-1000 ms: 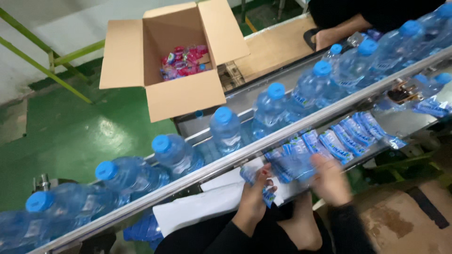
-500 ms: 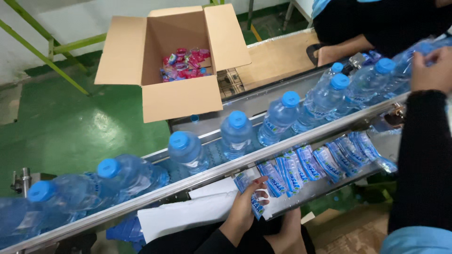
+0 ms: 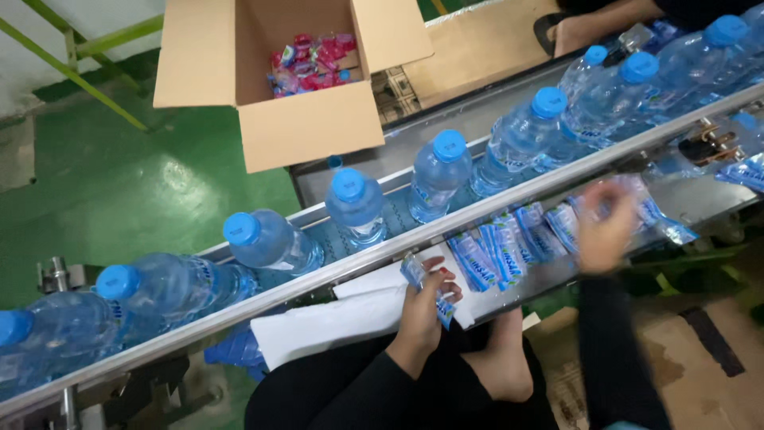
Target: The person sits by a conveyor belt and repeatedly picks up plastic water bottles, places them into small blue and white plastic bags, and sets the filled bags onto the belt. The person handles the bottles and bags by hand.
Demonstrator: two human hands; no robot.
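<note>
Here, left hand (image 3: 426, 306) grips one blue label sleeve (image 3: 426, 285), just below the conveyor rail (image 3: 477, 219). Right hand (image 3: 605, 231), blurred, grip unclear, hovers over the label row (image 3: 509, 251), nearer it.

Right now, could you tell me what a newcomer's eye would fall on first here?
A row of clear water bottles with blue caps crosses the conveyor diagonally. Beyond it, an open cardboard box holds pink-red packets. Nearer, the left hand holds a blue label, while the blurred right hand is over the spread labels.
</note>
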